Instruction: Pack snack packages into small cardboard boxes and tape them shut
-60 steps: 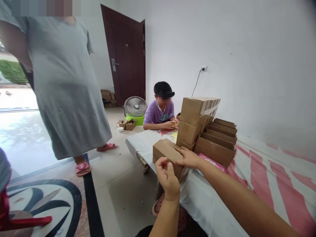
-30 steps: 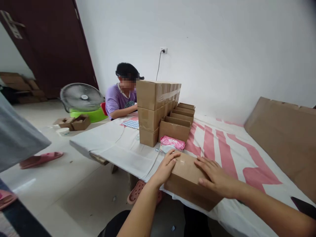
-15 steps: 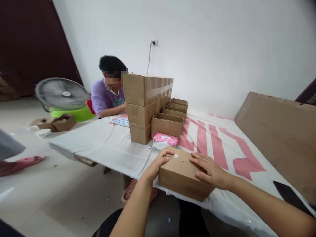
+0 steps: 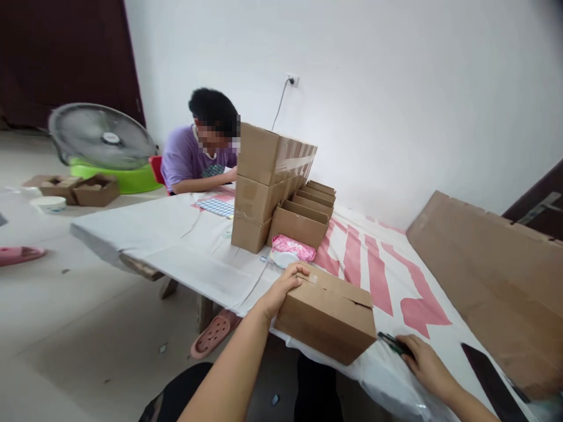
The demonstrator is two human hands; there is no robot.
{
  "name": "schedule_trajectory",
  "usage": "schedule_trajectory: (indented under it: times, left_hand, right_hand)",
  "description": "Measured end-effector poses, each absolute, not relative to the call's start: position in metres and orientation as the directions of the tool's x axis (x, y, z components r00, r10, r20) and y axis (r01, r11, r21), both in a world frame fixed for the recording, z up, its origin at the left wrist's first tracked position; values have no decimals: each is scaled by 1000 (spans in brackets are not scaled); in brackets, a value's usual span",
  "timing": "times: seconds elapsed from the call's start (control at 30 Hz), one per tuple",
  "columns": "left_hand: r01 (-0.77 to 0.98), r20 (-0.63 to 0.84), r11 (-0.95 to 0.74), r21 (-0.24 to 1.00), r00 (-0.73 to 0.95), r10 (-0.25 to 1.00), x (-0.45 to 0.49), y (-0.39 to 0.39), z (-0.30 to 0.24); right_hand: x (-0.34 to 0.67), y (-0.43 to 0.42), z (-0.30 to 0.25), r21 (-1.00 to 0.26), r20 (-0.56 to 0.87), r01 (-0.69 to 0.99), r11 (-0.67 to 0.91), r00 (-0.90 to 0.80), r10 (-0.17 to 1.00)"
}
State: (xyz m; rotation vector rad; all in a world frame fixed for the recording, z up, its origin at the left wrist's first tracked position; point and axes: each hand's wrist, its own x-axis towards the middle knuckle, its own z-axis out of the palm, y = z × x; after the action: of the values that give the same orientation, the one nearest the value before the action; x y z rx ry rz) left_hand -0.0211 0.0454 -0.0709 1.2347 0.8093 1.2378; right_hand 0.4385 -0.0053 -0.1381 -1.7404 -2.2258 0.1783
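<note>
A closed cardboard box (image 4: 328, 310) sits at the table's near edge, its top flaps meeting at a seam that gapes a little at the right end. A short piece of clear tape lies across the seam's left end. My left hand (image 4: 285, 287) grips the box's left end, fingers curled over the top. To the right of the box, my right hand (image 4: 417, 354) is closed around a slim dark utility knife (image 4: 396, 344) just above the tablecloth. Behind the box lies a pink packet (image 4: 294, 247) with a white roll-like object in front of it.
Taped boxes (image 4: 255, 196) stand stacked at mid-table beside a row of open boxes (image 4: 299, 225). A person (image 4: 193, 155) in purple sits beyond. A dark flat object (image 4: 490, 375) lies at right, near a large cardboard sheet (image 4: 484, 264). A fan (image 4: 103, 138) stands at left.
My right hand has left the box top, moved right and down, and taken hold of the utility knife. My left hand stays on the box. The view has shifted slightly.
</note>
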Motion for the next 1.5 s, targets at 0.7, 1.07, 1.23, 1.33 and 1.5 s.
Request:
schedule_trajectory:
  times: [0.7, 1.07, 1.23, 1.33, 1.5]
  left_hand:
    - [-389, 277, -172, 905, 232, 932, -20, 43, -69]
    - [-367, 204, -94, 925, 271, 941, -22, 44, -71]
    - [-364, 182, -74, 929, 273, 945, -21, 45, -74]
    - [-371, 176, -63, 926, 279, 944, -21, 48, -76]
    - [-390, 167, -45, 920, 286, 944, -20, 50, -82]
  right_hand:
    - [162, 52, 48, 641, 211, 395, 658, -915, 344]
    - [192, 37, 57, 722, 110, 283, 632, -948, 298]
    - [228, 17, 57, 685, 125, 340, 645, -926, 356]
    - [265, 8, 49, 627, 172, 460, 629, -869, 464]
    - [337, -4, -3, 341, 267, 785, 517, -608, 748]
